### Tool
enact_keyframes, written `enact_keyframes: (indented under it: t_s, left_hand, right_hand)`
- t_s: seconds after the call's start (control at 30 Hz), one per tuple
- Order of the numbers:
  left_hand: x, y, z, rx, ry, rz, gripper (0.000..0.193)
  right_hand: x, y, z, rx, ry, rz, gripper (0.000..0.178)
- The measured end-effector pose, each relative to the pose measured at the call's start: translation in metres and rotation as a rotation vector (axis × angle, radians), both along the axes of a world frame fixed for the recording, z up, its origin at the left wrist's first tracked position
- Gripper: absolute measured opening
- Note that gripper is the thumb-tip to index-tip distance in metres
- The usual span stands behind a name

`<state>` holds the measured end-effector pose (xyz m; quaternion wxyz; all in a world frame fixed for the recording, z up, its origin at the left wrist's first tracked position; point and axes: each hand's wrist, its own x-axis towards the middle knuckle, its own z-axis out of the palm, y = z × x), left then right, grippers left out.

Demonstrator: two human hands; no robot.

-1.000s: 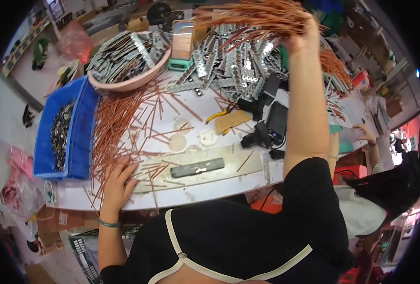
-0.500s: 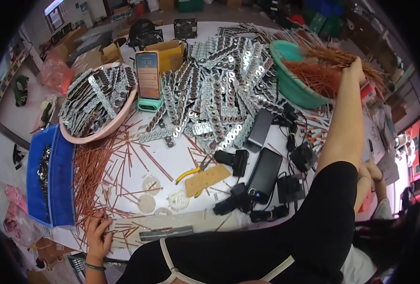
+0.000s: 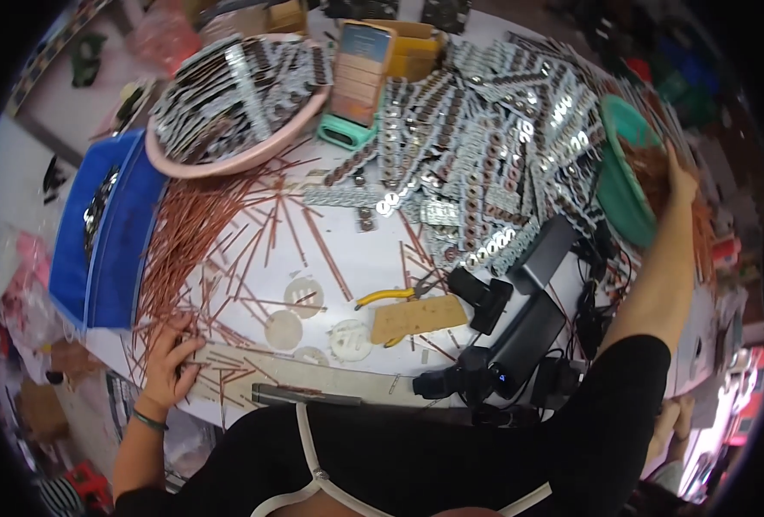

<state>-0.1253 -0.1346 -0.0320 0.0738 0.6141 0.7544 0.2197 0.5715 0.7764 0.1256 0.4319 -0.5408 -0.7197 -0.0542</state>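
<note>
The left hand (image 3: pixel 167 372) rests at the near left corner of the surface (image 3: pixel 380 248), with its fingers bent and a bit spread, and a gap shows between thumb and pointing finger. It touches the near end of a big messy pile of thin brown sticks (image 3: pixel 183 237), but does not seem to grip any. The right hand (image 3: pixel 681 181) reaches far out to the right edge, to the rim of a green bowl (image 3: pixel 614 185). More brown sticks (image 3: pixel 651 171) lie inside that bowl, right by the hand. I cannot tell if the right fingers are pinching some sticks or are loose, as they are small and partly hidden. The step in hand looks like moving sticks at the green bowl. I think the next move calls for keeping the sticks together and the fingers clear of the rim, so none catch or spill. Past the left hand, a blue bin (image 3: pixel 123 258) stands by the left edge. Near the far left corner is a pink bowl (image 3: pixel 227 166) full of shiny metal strips (image 3: pixel 244 95). Next to it a phone (image 3: pixel 364 73) leans up on a green stand (image 3: pixel 346 133). A wide heap of silver strips (image 3: pixel 485 155) fills the far middle. Closer in are yellow pliers (image 3: pixel 386 295), a tan block (image 3: pixel 420 320) and a black box (image 3: pixel 528 340). A grey bar (image 3: pixel 304 396) lies along the near edge.
</note>
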Motion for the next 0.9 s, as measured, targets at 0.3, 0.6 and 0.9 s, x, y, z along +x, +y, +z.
enact_keyframes:
  t_s: [0.3,0.6,0.9]
  left_hand:
    - [0.018,-0.024,0.036,0.056,-0.059,0.089,0.031]
    - [-0.004,0.024,0.082,0.188,-0.425,0.216,0.025]
    - [-0.101,0.072,0.013,0.028,0.268,0.504,0.067]
  right_hand:
    - [-0.124,-0.149,0.036,-0.465,-0.899,-0.323,0.09]
    - [-0.326,-0.456,0.064,-0.627,-0.209,0.95,0.047]
    - [-0.55,-0.639,-0.076,-0.423,-0.635,1.457,0.072]
